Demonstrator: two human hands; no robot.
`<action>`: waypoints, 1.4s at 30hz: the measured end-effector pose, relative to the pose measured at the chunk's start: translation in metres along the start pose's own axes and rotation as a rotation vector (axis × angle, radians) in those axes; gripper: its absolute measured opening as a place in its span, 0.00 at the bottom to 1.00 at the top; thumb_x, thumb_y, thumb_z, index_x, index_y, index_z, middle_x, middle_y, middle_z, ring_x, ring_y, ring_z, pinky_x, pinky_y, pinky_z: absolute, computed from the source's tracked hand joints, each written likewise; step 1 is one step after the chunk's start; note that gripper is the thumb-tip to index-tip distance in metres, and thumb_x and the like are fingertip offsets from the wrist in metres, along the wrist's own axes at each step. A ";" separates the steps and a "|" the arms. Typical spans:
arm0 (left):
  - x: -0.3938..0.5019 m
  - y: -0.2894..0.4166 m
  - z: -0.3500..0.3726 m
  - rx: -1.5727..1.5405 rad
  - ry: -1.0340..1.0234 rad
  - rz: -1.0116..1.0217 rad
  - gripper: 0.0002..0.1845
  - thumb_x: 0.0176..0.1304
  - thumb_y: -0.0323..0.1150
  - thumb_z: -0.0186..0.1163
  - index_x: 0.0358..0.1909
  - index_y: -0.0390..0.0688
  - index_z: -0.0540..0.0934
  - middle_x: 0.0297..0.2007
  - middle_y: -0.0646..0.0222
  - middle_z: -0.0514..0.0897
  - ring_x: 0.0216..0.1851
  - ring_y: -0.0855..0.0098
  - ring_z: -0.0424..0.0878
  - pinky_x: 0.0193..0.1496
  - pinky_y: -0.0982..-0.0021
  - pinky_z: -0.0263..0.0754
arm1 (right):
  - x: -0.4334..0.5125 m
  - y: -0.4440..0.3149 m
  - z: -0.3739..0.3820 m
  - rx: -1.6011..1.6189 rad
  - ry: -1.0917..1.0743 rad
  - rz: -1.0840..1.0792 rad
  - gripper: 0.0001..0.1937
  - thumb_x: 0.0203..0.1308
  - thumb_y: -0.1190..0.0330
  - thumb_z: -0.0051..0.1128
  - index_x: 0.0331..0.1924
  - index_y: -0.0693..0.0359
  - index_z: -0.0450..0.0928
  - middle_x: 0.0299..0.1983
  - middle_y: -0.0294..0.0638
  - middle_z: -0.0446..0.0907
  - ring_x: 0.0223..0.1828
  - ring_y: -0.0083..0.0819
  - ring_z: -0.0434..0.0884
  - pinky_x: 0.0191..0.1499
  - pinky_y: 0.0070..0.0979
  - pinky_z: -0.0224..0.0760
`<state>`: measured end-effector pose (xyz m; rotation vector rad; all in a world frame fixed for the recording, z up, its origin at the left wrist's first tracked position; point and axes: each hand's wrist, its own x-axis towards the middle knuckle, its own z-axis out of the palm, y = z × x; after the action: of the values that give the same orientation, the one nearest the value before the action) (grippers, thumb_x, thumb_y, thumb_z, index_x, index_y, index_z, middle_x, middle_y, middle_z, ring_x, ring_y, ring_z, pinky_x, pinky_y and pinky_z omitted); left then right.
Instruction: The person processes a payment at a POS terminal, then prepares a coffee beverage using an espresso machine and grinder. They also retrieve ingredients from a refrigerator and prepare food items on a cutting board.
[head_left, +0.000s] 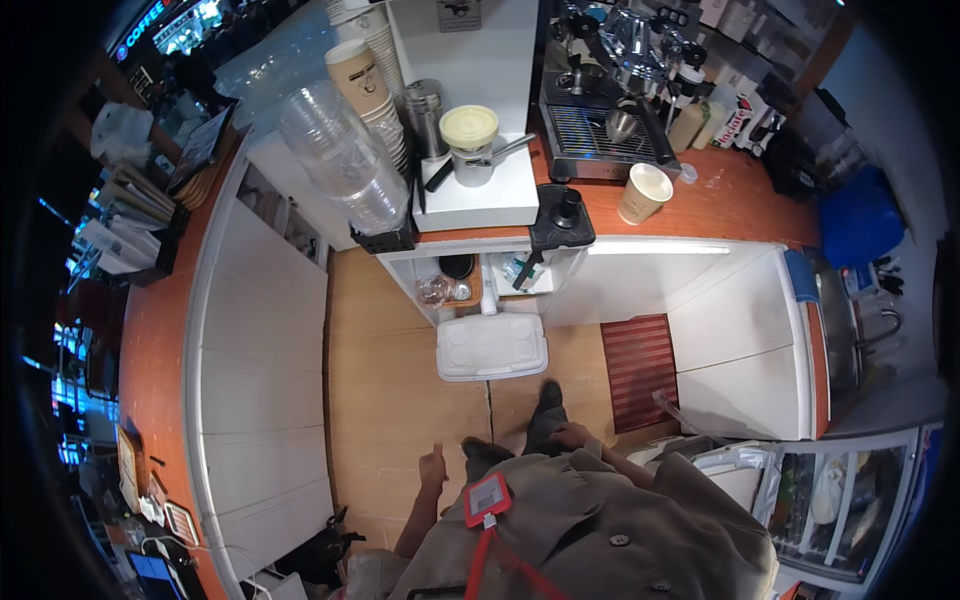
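My left hand hangs over the floor at my left side, thumb extended. Nothing shows in it, though its other fingers are hard to make out. Close to my dark trouser leg is my right hand, its fingers partly hidden and no object visible in it. A white lidded plastic container sits in front of my shoes. Beyond it, a paper cup stands on the orange-brown counter by an espresso machine. A black tamper rests on a dark mat at the counter's edge.
Stacked clear cups and paper cups stand left of a tub with a pale yellow lid. A long counter runs along my left. At right are a striped red mat, a sink faucet and a glass-door refrigerator.
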<state>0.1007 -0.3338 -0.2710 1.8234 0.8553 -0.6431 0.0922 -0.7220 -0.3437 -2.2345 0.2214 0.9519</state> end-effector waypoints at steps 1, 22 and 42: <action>0.000 0.038 0.001 -0.375 -0.101 0.014 0.37 0.73 0.66 0.46 0.12 0.48 0.62 0.10 0.75 0.60 0.08 0.75 0.58 0.12 0.70 0.53 | 0.001 -0.002 -0.010 0.015 0.019 0.032 0.23 0.63 0.51 0.62 0.51 0.60 0.85 0.46 0.46 0.87 0.49 0.41 0.85 0.55 0.33 0.76; -0.065 0.253 0.081 -1.453 -0.630 0.421 0.44 0.70 0.70 0.37 0.73 0.45 0.60 0.68 0.46 0.68 0.67 0.48 0.70 0.69 0.45 0.64 | 0.007 -0.377 -0.120 -0.219 -0.465 -1.187 0.27 0.68 0.47 0.52 0.66 0.50 0.76 0.77 0.48 0.57 0.78 0.55 0.51 0.78 0.56 0.36; -0.042 0.110 -0.112 -0.757 1.070 0.350 0.34 0.74 0.57 0.48 0.73 0.48 0.59 0.65 0.54 0.71 0.62 0.51 0.73 0.62 0.49 0.71 | -0.069 -0.463 0.067 0.127 -0.518 -0.887 0.35 0.74 0.52 0.47 0.75 0.65 0.53 0.72 0.58 0.62 0.75 0.50 0.61 0.73 0.38 0.55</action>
<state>0.1681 -0.2709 -0.1370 1.4442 1.1744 0.8861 0.1893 -0.3383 -0.0840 -1.6062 -0.8449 0.9093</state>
